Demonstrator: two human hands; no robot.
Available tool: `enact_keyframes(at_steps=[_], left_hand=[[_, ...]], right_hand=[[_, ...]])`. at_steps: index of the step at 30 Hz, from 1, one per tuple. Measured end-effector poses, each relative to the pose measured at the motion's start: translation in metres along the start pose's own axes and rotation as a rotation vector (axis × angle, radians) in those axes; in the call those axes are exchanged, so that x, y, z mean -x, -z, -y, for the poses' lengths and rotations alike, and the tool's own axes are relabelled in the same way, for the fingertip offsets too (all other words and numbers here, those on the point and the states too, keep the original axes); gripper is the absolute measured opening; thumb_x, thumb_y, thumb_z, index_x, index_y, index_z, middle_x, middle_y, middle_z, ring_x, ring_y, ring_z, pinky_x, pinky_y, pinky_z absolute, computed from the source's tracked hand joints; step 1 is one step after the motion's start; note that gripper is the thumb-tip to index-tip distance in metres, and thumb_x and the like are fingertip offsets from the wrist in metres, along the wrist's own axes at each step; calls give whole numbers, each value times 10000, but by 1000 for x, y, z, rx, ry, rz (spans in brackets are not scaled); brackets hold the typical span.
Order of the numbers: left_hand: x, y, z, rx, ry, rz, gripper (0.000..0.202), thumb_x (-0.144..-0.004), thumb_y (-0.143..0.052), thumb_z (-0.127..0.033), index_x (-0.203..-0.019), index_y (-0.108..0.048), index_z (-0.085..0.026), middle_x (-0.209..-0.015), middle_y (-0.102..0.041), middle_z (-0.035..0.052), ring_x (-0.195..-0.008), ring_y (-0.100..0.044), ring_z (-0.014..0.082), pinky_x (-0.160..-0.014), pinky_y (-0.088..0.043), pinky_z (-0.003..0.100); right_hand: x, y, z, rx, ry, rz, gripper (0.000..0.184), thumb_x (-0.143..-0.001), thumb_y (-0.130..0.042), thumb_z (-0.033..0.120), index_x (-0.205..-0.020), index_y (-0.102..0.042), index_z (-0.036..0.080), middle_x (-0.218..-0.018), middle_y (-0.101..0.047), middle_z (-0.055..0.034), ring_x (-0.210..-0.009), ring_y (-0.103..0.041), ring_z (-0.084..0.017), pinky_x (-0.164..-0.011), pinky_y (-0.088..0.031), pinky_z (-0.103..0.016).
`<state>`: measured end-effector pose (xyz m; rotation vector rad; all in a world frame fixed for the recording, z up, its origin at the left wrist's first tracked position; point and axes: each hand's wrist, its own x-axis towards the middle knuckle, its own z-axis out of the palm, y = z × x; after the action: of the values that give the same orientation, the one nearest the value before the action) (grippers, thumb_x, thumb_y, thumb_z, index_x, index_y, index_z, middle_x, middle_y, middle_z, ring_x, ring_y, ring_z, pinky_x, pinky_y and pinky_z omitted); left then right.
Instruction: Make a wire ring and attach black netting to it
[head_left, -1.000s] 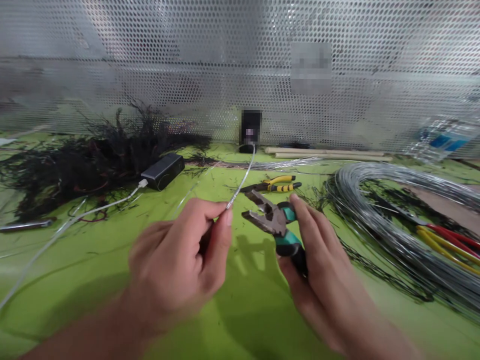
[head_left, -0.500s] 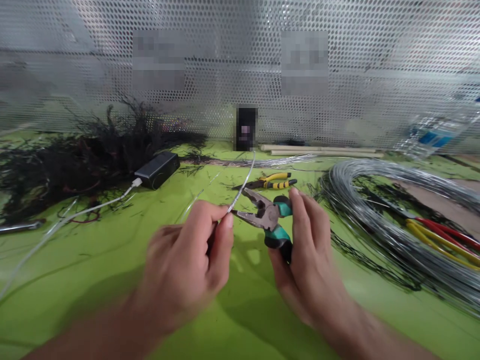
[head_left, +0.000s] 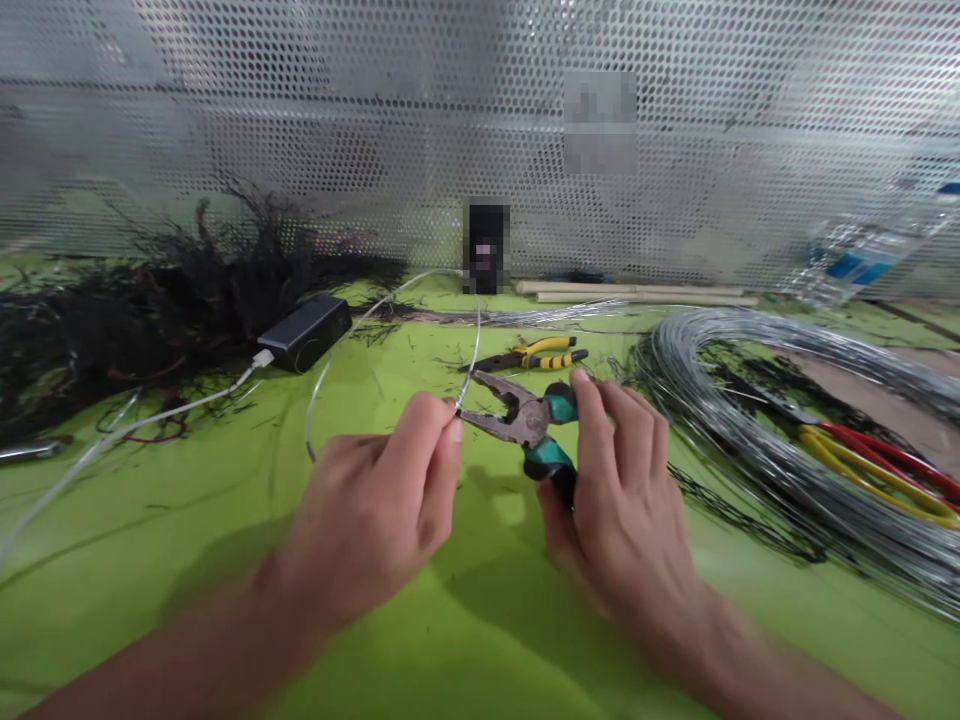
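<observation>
The grip of the left hand [head_left: 386, 490] pinches the wire [head_left: 478, 335] above the table [head_left: 510, 630]; the right hand [head_left: 622, 480] grasps pliers [head_left: 531, 420], jaws spread, tips by the wire but not yet closed, that stretch seemingly uncut.

1. Facing me: perforated metal wall [head_left: 420, 150], silvery grey, full width of my view.
2. Horizontal seam [head_left: 135, 90] crosses it; pixelated patch [head_left: 600, 122] right of centre.
3. My tabletop [head_left: 420, 670]: bright green, runs back to wall.
4. Wall glare patchy, strong upper right.
</observation>
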<state>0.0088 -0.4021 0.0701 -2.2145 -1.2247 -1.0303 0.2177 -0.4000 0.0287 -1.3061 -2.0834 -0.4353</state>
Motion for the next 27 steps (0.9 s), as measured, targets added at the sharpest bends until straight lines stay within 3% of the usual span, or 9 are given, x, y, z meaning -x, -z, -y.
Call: enact_keyframes(at_steps=[6,11,14,18,20,22,25,27], left_hand=[[1,-1,7,28,-73,33,253,-1015,-535,-149,-769,-544,-206,-490,-479,-72,-369,-471,98,-440,-337,277],[2,-4,8,97,-58,47,209,-1000,-555,-131,-805,-539,-202,-513,-480,-81,-375,-457,85,-430,-323,254],[2,-7,4,251,79,99,138,-998,-539,-134,-885,-517,-211,-520,-482,-104,-354,-418,74,-406,-298,225],[4,-12,-8,610,425,423,145,-1058,-435,-251,-914,-444,-235,-536,-512,-91,-389,-480,103,-398,-327,213],[6,-14,-13,770,582,600,184,-1083,-395,-335,-951,-468,-230,-608,-594,-45,-461,-557,127,-422,-400,223],[10,-15,-16,826,673,707,224,-1087,-403,-389,-1125,-530,-208,-694,-664,-9,-549,-637,153,-450,-466,233],[16,-14,-14,675,659,735,493,-1066,-477,-469,-1494,-452,-225,-1021,-788,95,-866,-784,219,-593,-606,275],[20,-11,-10,520,593,711,640,-1036,-527,-525,-1593,-398,-237,-1314,-741,160,-1113,-771,279,-747,-665,337]], right_hand=[[1,5,0,91,-32,27,775,-933,-564,205,-1615,-217,78,-1369,-524,-311,-1247,-525,-500,-699,-635,-543],[0,5,-2,125,-21,38,765,-917,-583,186,-1597,-256,63,-1360,-534,-302,-1258,-527,-494,-794,-644,-596],[0,2,-9,85,-9,88,750,-933,-567,189,-1601,-250,60,-1352,-527,-290,-1252,-516,-475,-779,-660,-586],[4,1,-28,32,117,175,730,-975,-500,198,-1619,-203,23,-1354,-505,-291,-1278,-471,-475,-928,-597,-704],[7,2,-39,43,173,212,723,-983,-491,186,-1626,-202,25,-1364,-510,-287,-1297,-470,-474,-967,-583,-707],[9,2,-49,42,190,267,695,-987,-483,175,-1621,-236,30,-1379,-528,-281,-1310,-485,-462,-968,-604,-675],[9,3,-63,40,221,361,605,-995,-478,177,-1565,-359,15,-1369,-580,-274,-1292,-542,-443,-881,-671,-600],[10,5,-72,43,289,418,554,-1006,-483,199,-1524,-432,10,-1330,-628,-269,-1246,-603,-429,-779,-706,-543]])
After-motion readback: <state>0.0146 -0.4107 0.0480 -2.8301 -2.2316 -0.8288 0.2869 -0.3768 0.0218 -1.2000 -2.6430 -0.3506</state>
